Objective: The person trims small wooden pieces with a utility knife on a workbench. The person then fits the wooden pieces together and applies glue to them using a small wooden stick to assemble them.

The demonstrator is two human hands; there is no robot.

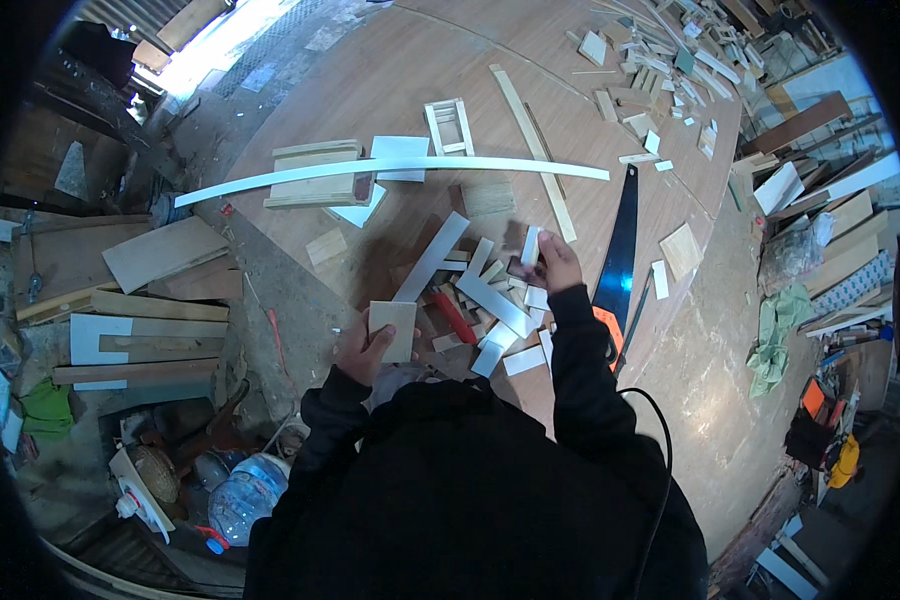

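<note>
Head view — how far along?

Early, likely — holding square wooden piece [396,322] in left hand [358,352], pinching white-faced block [531,246] in right hand [560,264], not joined.

Remaining?

Probably loose offcuts [495,304] on tabletop [420,70], between hands.

A single head view: the left of 2 side-by-side wide fisheye cameras, worn above the near side of the brown wooden worktop [400,85]. It faces steeply down, upright, near enough that the black-clothed torso [450,490] looms before the worktop and the bare left hand [360,350] and bare right hand [558,262] show clearly, yet takes in concrete floor [705,380] beside it.
</note>
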